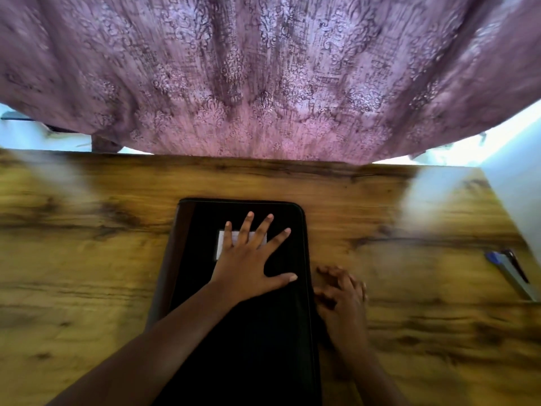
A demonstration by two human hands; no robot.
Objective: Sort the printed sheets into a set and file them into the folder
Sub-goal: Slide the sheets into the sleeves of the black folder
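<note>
A closed black folder with a white label lies in the middle of the wooden table, its long side running away from me. My left hand lies flat on the cover with fingers spread, partly over the label. My right hand is at the folder's right edge, fingers curled against that edge; it is blurred, and I cannot see whether it grips the edge. No printed sheets show.
A pen-like object with a blue part lies near the table's right edge. A purple patterned curtain hangs behind the table's far edge. A pale wall stands to the right.
</note>
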